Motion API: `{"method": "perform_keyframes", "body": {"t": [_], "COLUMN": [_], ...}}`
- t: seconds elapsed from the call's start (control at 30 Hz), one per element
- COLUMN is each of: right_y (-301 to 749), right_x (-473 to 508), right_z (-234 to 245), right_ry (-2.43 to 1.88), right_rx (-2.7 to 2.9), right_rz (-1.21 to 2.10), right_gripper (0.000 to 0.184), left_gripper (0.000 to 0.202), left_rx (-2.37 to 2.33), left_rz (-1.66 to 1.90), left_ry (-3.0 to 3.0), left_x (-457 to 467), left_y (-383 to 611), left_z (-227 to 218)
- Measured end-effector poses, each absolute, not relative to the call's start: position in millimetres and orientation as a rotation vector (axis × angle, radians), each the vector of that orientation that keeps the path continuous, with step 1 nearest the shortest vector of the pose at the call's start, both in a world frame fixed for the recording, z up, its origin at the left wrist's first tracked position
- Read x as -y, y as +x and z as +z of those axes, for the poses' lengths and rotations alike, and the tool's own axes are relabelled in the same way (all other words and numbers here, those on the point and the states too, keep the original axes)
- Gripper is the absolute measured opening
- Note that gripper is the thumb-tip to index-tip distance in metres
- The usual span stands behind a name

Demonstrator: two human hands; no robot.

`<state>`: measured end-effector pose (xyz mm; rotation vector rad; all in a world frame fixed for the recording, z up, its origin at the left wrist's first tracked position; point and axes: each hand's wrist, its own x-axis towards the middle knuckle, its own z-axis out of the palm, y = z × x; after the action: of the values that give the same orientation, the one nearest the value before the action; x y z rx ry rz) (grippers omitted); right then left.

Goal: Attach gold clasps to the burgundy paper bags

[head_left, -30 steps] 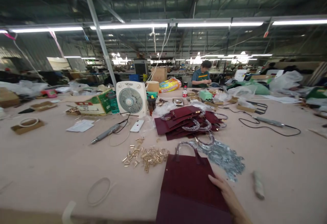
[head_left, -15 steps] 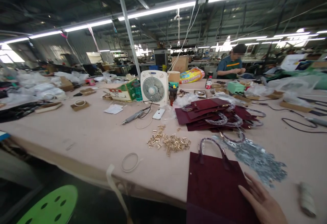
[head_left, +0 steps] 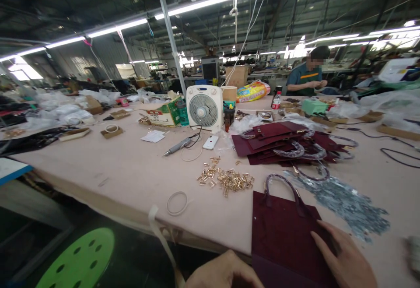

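Observation:
My right hand lies flat with fingers stretched out on a dark red bag panel that has a wrapped handle and sits at the table's near edge. My left hand shows at the bottom edge, curled at the table's front just left of the panel; its fingers are hidden. A scatter of small gold metal fittings lies just beyond the panel. To the right is a patch of silver-grey scraps. Further back rests a stack of matching dark red panels.
A white box fan, a phone, a grey pen-shaped tool with cord and a tape ring sit on the pink table. A green stool stands below left. A person in green works at the far end.
The view swung left and down, bringing the table edge and green stool into sight. My left hand has come into view at the bottom. My right hand stays on the panel.

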<state>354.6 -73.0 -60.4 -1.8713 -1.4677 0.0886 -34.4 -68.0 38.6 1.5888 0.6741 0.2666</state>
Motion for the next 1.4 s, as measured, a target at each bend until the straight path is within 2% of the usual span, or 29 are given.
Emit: {"method": "perform_keyframes", "body": {"t": [0.13, 0.23, 0.57, 0.8, 1.13, 1.4], "right_y": [359.5, 362.1, 334.6, 286.2, 254.1, 268.5], "right_x": [75.6, 74.7, 69.7, 52.5, 10.8, 42.5], "right_z": [-68.6, -74.7, -67.4, -55.0, -19.6, 10.5], "right_ry": [-1.849, -1.800, -1.784, -1.785, -1.678, -1.343], "right_rx": [1.476, 1.488, 1.497, 1.449, 1.137, 0.674], "right_rz": [0.106, 0.120, 0.062, 0.054, 0.264, 0.426], "right_gripper": [0.055, 0.052, 0.049, 0.039, 0.028, 0.026], "left_gripper": [0.022, 0.022, 0.030, 0.046, 0.051, 0.047], "left_rx": [-1.131, -1.460, -1.679, -1.459, -1.123, -0.824], "left_rz": [0.694, 0.918, 0.991, 0.894, 0.680, 0.835], "left_ry": [1.599, 1.677, 2.103, 2.176, 2.430, 2.560], "left_x": [42.0, 22.7, 0.9, 4.2, 1.1, -32.3], "left_y": [-49.9, -73.5, -97.7, -50.4, 55.7, 149.6], "left_z": [50.0, 48.8, -9.4, -15.2, -22.5, -37.7]}}
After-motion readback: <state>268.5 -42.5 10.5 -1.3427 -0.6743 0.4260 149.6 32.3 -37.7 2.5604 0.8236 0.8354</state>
